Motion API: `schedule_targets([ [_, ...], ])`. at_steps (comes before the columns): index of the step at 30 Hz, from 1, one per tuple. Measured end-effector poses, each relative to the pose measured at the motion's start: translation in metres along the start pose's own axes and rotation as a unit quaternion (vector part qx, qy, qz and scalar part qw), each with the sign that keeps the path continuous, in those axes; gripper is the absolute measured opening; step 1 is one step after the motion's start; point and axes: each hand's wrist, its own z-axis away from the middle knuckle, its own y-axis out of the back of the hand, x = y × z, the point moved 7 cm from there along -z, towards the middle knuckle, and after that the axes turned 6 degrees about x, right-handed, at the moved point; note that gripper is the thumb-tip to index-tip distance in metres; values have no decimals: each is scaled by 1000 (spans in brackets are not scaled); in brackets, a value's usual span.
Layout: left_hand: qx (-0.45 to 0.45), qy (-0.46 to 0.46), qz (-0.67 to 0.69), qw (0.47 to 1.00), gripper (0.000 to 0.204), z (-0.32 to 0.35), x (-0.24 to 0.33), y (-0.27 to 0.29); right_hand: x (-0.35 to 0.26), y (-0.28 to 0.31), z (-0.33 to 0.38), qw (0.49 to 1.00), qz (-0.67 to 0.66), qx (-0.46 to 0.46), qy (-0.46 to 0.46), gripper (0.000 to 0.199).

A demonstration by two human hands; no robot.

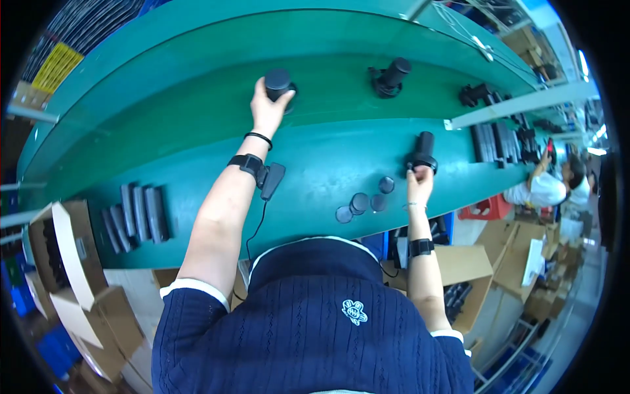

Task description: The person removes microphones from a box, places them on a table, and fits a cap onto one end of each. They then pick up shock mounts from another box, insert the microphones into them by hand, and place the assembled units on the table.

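Observation:
My left hand (268, 110) reaches to the far green strip, its fingers and thumb closed around a black cylindrical part (277, 80) with a flat round top. A wider black base shows just behind the thumb. On the nearer green surface, my right hand (419, 182) grips the lower, flanged end of another black cylindrical part (425, 146), whose narrower tube points away from me. To the left of that hand lie several black round discs (378, 202), two of them overlapping. Between my hands, farther off, stands a similar black flanged part (392, 77) on the far strip.
Several black tubes (149, 211) lie at the left beside an open carton (75, 256). More black tubes (493, 142) and parts line the right, under a metal post (505, 111). Another open carton (469, 266) stands below the right edge. A co-worker (548, 187) is far right.

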Motion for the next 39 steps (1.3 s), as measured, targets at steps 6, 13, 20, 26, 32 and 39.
schedule_targets([
  [6, 17, 13, -114, 993, 75, -32, -18, -20, 72, 23, -27, 975, 146, 83, -144, 60],
  [13, -9, 9, -55, 998, 39, 46, 21, 7, 36, -33, -1, 861, -406, -107, -287, 38],
  [20, -330, 144, 187, 914, 68, 150, 89, 1, -116, -99, 100, 589, -599, -470, -270, 56],
  [26, -275, 165, 219, 921, 63, 158, 84, 51, -139, -125, 134, 564, -568, -536, -270, 55],
  [32, -198, 323, 340, 861, 53, 180, 50, 73, -174, -118, 156, 621, -515, -544, -231, 53],
  [39, -80, 494, 36, 865, 66, 205, 8, 115, -199, -124, 153, 886, -128, -437, 86, 45],
])
